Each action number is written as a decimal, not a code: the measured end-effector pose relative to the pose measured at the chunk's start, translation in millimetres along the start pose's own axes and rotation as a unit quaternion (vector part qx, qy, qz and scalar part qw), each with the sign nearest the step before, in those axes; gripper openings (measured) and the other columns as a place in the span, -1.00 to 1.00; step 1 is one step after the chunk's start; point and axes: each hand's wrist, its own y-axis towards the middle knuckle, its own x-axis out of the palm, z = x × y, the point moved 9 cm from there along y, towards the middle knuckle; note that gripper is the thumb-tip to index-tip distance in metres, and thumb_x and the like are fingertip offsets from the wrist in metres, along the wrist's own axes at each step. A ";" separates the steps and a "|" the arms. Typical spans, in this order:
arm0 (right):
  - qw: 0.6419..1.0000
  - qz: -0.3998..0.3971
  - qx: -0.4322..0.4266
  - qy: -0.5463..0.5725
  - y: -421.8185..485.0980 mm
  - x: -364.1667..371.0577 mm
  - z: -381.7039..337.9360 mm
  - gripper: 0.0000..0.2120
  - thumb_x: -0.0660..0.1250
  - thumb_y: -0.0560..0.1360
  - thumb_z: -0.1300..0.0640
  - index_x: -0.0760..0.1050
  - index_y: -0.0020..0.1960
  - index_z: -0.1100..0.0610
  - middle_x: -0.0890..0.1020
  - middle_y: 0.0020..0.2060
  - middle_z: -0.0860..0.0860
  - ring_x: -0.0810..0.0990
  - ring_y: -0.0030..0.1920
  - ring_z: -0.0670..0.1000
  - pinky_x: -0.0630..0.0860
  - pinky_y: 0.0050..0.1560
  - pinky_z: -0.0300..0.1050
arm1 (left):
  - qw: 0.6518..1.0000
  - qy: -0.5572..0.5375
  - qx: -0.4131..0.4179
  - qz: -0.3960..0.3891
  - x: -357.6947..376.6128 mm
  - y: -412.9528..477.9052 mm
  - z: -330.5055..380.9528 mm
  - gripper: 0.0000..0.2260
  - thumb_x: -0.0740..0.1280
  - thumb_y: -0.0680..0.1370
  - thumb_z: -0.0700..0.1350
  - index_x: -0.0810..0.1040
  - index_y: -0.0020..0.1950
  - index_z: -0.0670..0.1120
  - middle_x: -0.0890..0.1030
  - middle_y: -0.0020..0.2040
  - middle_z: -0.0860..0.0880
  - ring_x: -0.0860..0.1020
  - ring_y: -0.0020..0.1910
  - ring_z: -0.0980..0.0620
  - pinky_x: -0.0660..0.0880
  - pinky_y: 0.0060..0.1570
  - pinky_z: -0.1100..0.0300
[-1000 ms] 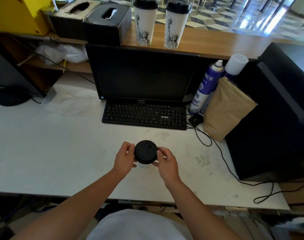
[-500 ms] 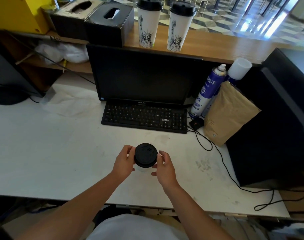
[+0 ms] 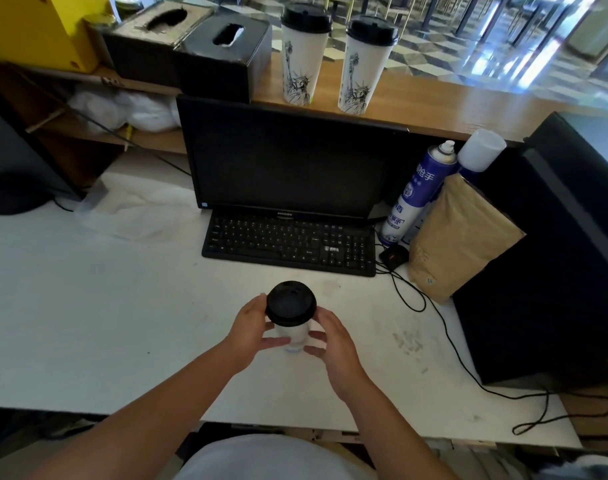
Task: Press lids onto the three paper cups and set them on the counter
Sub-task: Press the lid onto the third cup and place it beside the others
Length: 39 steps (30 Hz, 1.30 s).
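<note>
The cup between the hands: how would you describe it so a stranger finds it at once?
Start at the white desk, in front of the keyboard. There a white cup with a black lid is held by the left hand and right hand. The two other cups stand on the counter.

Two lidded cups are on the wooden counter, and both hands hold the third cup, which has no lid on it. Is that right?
Not quite: the head view shows a black lid on the third cup. The rest holds: two lidded cups stand on the counter, and the left hand and right hand hold the third cup.
</note>
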 end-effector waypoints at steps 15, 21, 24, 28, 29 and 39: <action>0.950 0.015 -0.090 -0.298 2.2 26.1 -48.0 -0.30 0.63 0.26 -0.01 0.35 0.29 -0.13 0.55 0.04 -0.21 0.56 -0.02 -0.22 0.43 -0.19 -0.43 | 0.960 0.272 0.051 -0.031 -34.8 7.4 5.5 -0.71 0.06 0.67 0.17 0.52 0.14 0.11 0.61 0.12 -0.02 0.58 0.12 -0.10 0.54 0.03 0.11; 0.912 -0.028 -0.069 -0.403 0.9 34.5 -59.3 -0.42 0.64 0.21 0.02 0.45 0.13 -0.15 0.57 0.06 -0.14 0.61 0.03 -0.08 0.50 -0.13 -0.38 | 0.735 0.669 0.088 0.061 -124.6 47.4 -16.1 -0.32 0.07 0.54 0.38 0.07 0.58 0.10 0.00 0.63 -0.11 0.02 0.55 -0.29 0.13 0.46 -0.20; 0.885 -0.066 -0.035 -0.459 -1.3 43.8 -65.0 -0.28 0.62 0.20 -0.04 0.43 0.30 -0.09 0.56 0.15 -0.11 0.58 0.11 -0.09 0.55 0.04 -0.21 | 0.680 0.724 0.076 0.081 -156.8 58.0 -25.9 -0.18 -0.01 0.46 0.49 -0.18 0.60 0.15 -0.29 0.61 -0.12 -0.24 0.55 -0.35 -0.08 0.44 -0.37; 0.856 -0.082 -0.018 -0.510 -1.7 56.3 -85.2 -0.24 0.63 0.23 -0.03 0.39 0.36 -0.07 0.55 0.16 -0.12 0.56 0.12 -0.07 0.50 0.02 -0.24 | 0.670 0.729 0.095 0.100 -181.0 63.2 -30.1 -0.13 -0.11 0.41 0.54 -0.32 0.57 0.15 -0.34 0.59 -0.13 -0.30 0.52 -0.40 -0.12 0.38 -0.46; 0.849 -0.079 -0.016 -0.522 -0.7 57.4 -89.6 -0.24 0.63 0.24 -0.01 0.39 0.37 -0.07 0.55 0.17 -0.12 0.56 0.13 -0.06 0.48 0.00 -0.26 | 0.673 0.727 0.098 0.099 -180.8 64.4 -30.8 -0.13 -0.12 0.40 0.54 -0.36 0.55 0.15 -0.35 0.59 -0.13 -0.32 0.51 -0.40 -0.14 0.36 -0.48; 0.729 -0.049 0.016 -0.683 9.0 70.7 -131.4 -0.16 0.61 0.23 0.06 0.35 0.44 0.02 0.51 0.24 0.03 0.52 0.21 0.10 0.53 0.24 0.07 | 0.680 0.707 0.156 0.115 -184.0 61.5 -20.1 -0.22 -0.16 0.46 0.46 -0.06 0.60 0.11 -0.06 0.63 -0.14 -0.14 0.55 -0.40 -0.25 0.38 -0.44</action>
